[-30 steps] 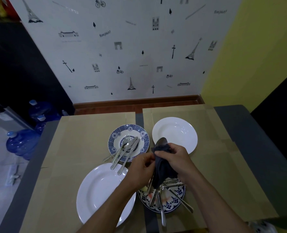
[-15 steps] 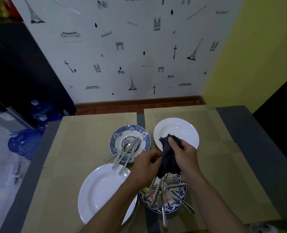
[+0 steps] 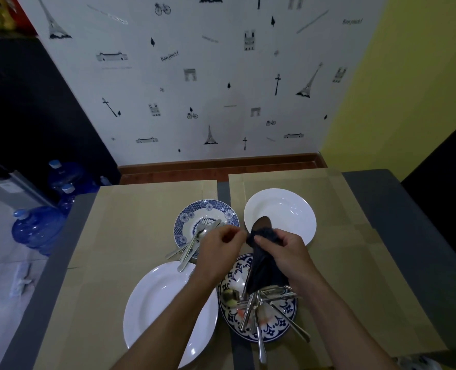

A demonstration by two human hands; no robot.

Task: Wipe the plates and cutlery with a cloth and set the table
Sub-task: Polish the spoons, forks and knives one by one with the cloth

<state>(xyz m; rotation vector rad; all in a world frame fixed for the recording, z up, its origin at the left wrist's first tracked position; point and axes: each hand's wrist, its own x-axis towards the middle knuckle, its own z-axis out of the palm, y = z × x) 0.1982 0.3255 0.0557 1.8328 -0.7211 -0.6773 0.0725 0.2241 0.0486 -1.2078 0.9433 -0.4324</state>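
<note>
While the right hand grips the cloth round a spoon, its bowl juts straight beyond the fingers. The curled left hand sits just beside, hold unclear.

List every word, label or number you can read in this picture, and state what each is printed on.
"Bonjour!" – on the white wallpaper with black Paris drawings, left of centre.
"Bonjour!" – same wallpaper, top right.
Faint grey script on the wallpaper: too blurred to read.
White label on the grey appliance at left: too small to read.
</note>
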